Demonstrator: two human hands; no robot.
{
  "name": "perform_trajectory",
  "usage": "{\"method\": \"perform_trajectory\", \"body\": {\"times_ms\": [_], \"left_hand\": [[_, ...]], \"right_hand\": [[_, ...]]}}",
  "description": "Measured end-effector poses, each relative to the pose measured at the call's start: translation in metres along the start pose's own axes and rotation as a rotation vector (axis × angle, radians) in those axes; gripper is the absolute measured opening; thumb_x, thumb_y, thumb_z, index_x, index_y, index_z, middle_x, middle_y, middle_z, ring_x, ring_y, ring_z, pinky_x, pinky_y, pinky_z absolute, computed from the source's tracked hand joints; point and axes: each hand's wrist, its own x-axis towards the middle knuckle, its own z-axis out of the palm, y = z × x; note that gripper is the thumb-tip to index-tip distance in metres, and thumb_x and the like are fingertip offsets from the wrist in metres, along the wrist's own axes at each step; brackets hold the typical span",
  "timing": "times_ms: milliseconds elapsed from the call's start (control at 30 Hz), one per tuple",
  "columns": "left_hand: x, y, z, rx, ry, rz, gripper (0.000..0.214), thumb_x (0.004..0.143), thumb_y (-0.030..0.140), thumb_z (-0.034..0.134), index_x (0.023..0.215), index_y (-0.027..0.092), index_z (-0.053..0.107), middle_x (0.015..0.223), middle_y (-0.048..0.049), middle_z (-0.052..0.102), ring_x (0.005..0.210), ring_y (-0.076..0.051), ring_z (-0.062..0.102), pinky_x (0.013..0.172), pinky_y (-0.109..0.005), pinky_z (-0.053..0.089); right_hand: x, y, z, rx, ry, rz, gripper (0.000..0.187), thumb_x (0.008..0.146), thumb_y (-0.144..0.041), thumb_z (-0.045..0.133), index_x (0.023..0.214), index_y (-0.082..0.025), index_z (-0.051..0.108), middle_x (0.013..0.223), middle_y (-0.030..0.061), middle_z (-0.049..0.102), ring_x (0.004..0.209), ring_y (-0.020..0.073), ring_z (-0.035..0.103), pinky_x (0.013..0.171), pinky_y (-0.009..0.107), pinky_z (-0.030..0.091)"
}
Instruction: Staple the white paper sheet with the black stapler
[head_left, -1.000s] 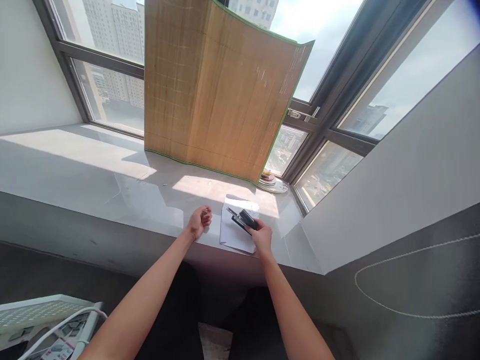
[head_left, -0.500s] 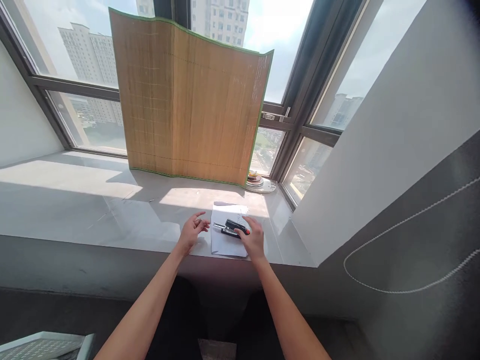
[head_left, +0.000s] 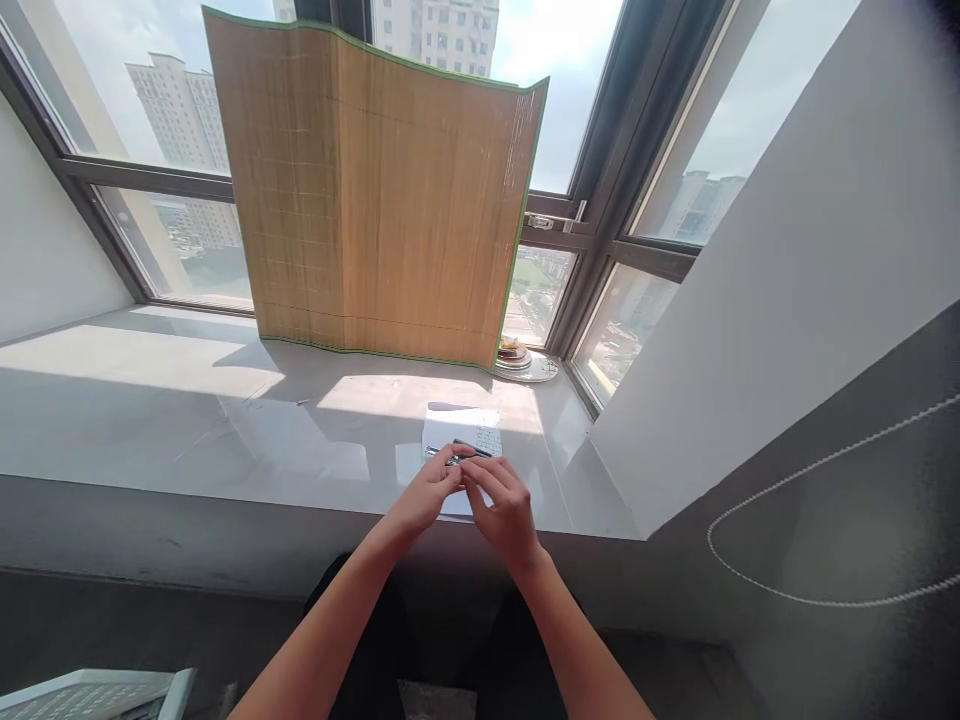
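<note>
Both of my hands meet over the front part of some white paper [head_left: 442, 420] lying on the window sill. My left hand [head_left: 429, 492] has its fingers drawn together, and whatever they pinch is too small to make out. Against it, the fingertips of my right hand [head_left: 506, 505] are closed in a pinch, and I cannot make out what is in them. Just beyond the fingers lies a black stapler [head_left: 474, 449] on the paper, mostly hidden by the hands. Handwriting shows on the paper's right side.
A bamboo mat [head_left: 420, 220] with green edging stands against the window behind the paper. Stacked plates [head_left: 529, 368] sit by the right corner. A beaded cord [head_left: 787, 590] hangs at right. A white slatted piece [head_left: 97, 690] is at the lower left.
My left hand has moved right and my right hand has come off the stapler, so the two now meet fingertip to fingertip. The stapler now shows less, behind the hands.
</note>
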Motion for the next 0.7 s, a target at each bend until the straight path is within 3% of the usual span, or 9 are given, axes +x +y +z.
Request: {"method": "perform_trajectory", "body": {"times_ms": [67, 133, 200, 267, 333, 367, 467, 567, 700], "left_hand": [[0.01, 0.0, -0.02, 0.267, 0.181, 0.05, 0.044, 0.1, 0.056, 0.059, 0.128, 0.023, 0.065, 0.115, -0.011, 0.078, 0.11, -0.028, 0.074, 0.103, -0.044, 0.054], [0.021, -0.007, -0.055, 0.677, 0.499, 0.028, 0.037, 0.103, 0.042, 0.052, 0.132, 0.023, 0.065, 0.126, -0.0133, 0.076, 0.124, -0.032, 0.069, 0.112, -0.05, 0.049], [0.031, -0.023, -0.095, 1.085, 0.702, -0.183, 0.042, 0.101, 0.032, 0.051, 0.138, 0.018, 0.065, 0.149, -0.0206, 0.063, 0.146, -0.041, 0.051, 0.121, -0.063, 0.036], [0.036, -0.045, -0.128, 1.336, 0.708, -0.36, 0.052, 0.102, 0.036, 0.049, 0.147, 0.011, 0.059, 0.163, -0.0264, 0.046, 0.155, -0.047, 0.035, 0.122, -0.073, 0.026], [0.039, -0.066, -0.146, 1.49, 0.683, -0.388, 0.057, 0.105, 0.036, 0.041, 0.153, 0.008, 0.054, 0.166, -0.029, 0.04, 0.157, -0.049, 0.03, 0.121, -0.077, 0.022], [0.039, -0.074, -0.15, 1.535, 0.681, -0.378, 0.058, 0.105, 0.036, 0.039, 0.154, 0.007, 0.052, 0.165, -0.0298, 0.039, 0.156, -0.049, 0.03, 0.12, -0.077, 0.023], [0.04, -0.088, -0.151, 1.59, 0.701, -0.339, 0.058, 0.105, 0.037, 0.039, 0.152, 0.007, 0.053, 0.162, -0.0309, 0.043, 0.152, -0.051, 0.034, 0.118, -0.078, 0.027], [0.042, -0.089, -0.15, 1.603, 0.71, -0.319, 0.055, 0.104, 0.037, 0.04, 0.147, 0.007, 0.057, 0.16, -0.0308, 0.045, 0.15, -0.051, 0.036, 0.116, -0.078, 0.029], [0.042, -0.088, -0.151, 1.617, 0.717, -0.318, 0.053, 0.103, 0.035, 0.041, 0.146, 0.008, 0.058, 0.159, -0.031, 0.046, 0.148, -0.05, 0.038, 0.114, -0.079, 0.029]], "right_hand": [[-0.002, 0.008, -0.004, -0.019, 0.061, 0.051, 0.027, 0.102, -0.015, 0.06, 0.12, -0.028, 0.075, 0.108, 0.0057, 0.079, 0.098, 0.0231, 0.071, 0.087, 0.039, 0.059], [-0.005, 0.03, -0.01, -0.061, 0.132, 0.135, 0.021, 0.1, -0.018, 0.063, 0.114, -0.026, 0.077, 0.103, 0.0059, 0.079, 0.096, 0.0236, 0.072, 0.086, 0.038, 0.058], [-0.007, 0.069, -0.016, -0.131, 0.17, 0.24, 0.015, 0.095, -0.022, 0.064, 0.102, -0.024, 0.078, 0.094, 0.0058, 0.079, 0.089, 0.0243, 0.072, 0.083, 0.038, 0.058], [-0.005, 0.12, -0.023, -0.201, 0.138, 0.375, 0.015, 0.089, -0.024, 0.063, 0.094, -0.022, 0.077, 0.091, 0.0069, 0.079, 0.086, 0.025, 0.073, 0.084, 0.038, 0.056], [0.002, 0.172, -0.03, -0.26, 0.039, 0.581, 0.015, 0.082, -0.025, 0.063, 0.089, -0.021, 0.076, 0.09, 0.0074, 0.08, 0.082, 0.024, 0.073, 0.085, 0.036, 0.055], [0.008, 0.196, -0.032, -0.299, -0.015, 0.682, 0.016, 0.081, -0.026, 0.062, 0.088, -0.021, 0.076, 0.088, 0.007, 0.08, 0.083, 0.0236, 0.073, 0.086, 0.034, 0.054], [0.034, 0.251, -0.033, -0.358, -0.036, 0.775, 0.017, 0.077, -0.026, 0.061, 0.082, -0.018, 0.075, 0.078, 0.0102, 0.077, 0.077, 0.0251, 0.07, 0.08, 0.034, 0.052], [0.062, 0.281, -0.02, -0.387, -0.056, 0.788, 0.016, 0.075, -0.025, 0.06, 0.078, -0.016, 0.074, 0.075, 0.011, 0.075, 0.074, 0.0242, 0.067, 0.078, 0.032, 0.049], [0.082, 0.296, 0.006, -0.408, -0.111, 0.773, 0.014, 0.076, -0.022, 0.058, 0.075, -0.017, 0.071, 0.074, 0.0085, 0.073, 0.078, 0.0231, 0.065, 0.084, 0.031, 0.048]]}}
